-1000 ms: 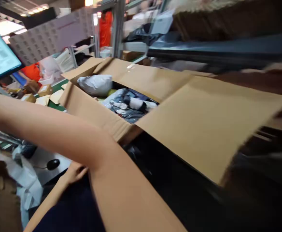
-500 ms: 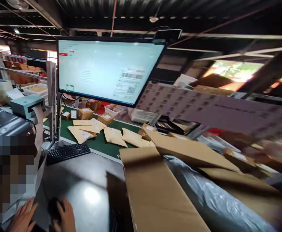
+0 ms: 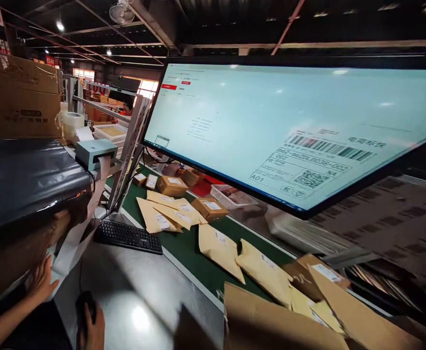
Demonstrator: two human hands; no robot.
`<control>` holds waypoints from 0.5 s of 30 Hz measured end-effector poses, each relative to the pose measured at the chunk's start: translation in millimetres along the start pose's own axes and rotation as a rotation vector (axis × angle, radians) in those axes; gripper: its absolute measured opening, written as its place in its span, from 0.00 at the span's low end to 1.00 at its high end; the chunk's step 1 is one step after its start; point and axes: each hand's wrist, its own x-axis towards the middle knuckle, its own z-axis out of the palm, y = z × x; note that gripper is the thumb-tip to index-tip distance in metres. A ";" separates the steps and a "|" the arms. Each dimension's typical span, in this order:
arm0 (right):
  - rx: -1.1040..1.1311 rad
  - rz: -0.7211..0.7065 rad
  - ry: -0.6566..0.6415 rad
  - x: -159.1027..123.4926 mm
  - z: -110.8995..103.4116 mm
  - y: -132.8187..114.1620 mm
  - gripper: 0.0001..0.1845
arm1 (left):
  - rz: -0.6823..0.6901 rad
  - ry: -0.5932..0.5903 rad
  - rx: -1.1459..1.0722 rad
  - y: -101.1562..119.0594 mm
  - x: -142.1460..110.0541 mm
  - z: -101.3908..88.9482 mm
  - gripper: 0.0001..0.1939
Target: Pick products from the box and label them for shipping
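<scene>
My left hand (image 3: 42,280) reaches in from the lower left with fingers spread, pressed flat against a brown cardboard box (image 3: 12,257) beside a hanging white label strip (image 3: 75,236). At the bottom edge my right hand (image 3: 95,331) rests curled on a black mouse (image 3: 84,305) on the grey metal table (image 3: 140,291). A black keyboard (image 3: 127,236) lies just beyond the mouse. Above it, a large lit monitor (image 3: 271,131) shows a shipping label with barcodes.
A green label printer (image 3: 94,151) feeds the strip, with a black-wrapped parcel (image 3: 26,180) left of it. Tan padded envelopes (image 3: 220,248) and small boxes (image 3: 172,184) lie on a green conveyor belt (image 3: 189,253). An open carton's flaps (image 3: 271,323) fill the lower right.
The view has swung left from the open carton to the monitor and desk. My left hand rose from beside the mouse to the box at the left. My right hand stays on the mouse.
</scene>
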 end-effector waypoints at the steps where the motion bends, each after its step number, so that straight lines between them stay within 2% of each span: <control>1: 0.011 0.003 -0.005 -0.9 -4.0 -2.8 0.57 | 0.005 0.025 0.008 -4.0 -4.5 3.2 0.43; 3: 0.045 -0.016 -0.040 -1.3 -12.5 -8.8 0.53 | 0.020 0.085 0.008 -9.5 -13.1 8.8 0.43; 5: 0.099 -0.019 -0.063 -1.3 -20.5 -14.4 0.50 | 0.017 0.121 -0.020 -4.7 -15.4 6.6 0.43; 7: 0.163 0.034 -0.046 3.1 -28.7 -21.1 0.43 | 0.003 0.109 -0.090 15.6 -5.7 -6.2 0.42; 9: 0.228 0.115 0.005 22.5 -39.1 -30.9 0.35 | 0.014 0.057 -0.201 50.2 17.4 -24.9 0.39; 10: 0.261 0.161 0.033 41.1 -45.1 -37.1 0.32 | 0.035 0.035 -0.272 71.3 32.4 -34.3 0.37; 12: 0.357 0.231 0.067 97.9 -57.7 -52.3 0.29 | 0.122 -0.019 -0.383 116.9 62.8 -51.8 0.29; 14: 0.464 0.263 0.105 174.4 -68.9 -70.7 0.29 | 0.218 -0.038 -0.425 162.8 85.6 -70.8 0.22; 15: 0.526 0.215 0.119 215.5 -73.2 -81.1 0.29 | 0.288 -0.036 -0.447 184.6 92.4 -82.3 0.19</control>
